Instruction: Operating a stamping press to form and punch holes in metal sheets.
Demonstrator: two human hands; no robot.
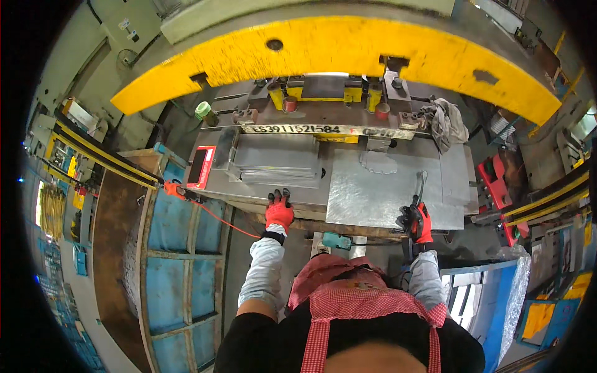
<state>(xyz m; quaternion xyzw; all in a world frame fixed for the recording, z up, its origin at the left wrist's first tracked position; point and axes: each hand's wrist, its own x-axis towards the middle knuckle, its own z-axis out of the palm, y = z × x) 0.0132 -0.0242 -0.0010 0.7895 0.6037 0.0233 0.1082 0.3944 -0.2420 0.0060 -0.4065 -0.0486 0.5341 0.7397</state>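
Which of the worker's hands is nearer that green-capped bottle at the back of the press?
Left. The left hand rests on the table's front edge, below and right of the bottle. The right hand is much farther right, at the flat metal sheet.

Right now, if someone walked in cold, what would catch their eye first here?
Most likely the big yellow curved beam arching over the top of the press. Below it lies the grey metal press bed, where a flat metal sheet sits on the right side. The person's red-gloved left hand rests on the bed's near edge, while the right hand grips a thin tool at the sheet's front edge.
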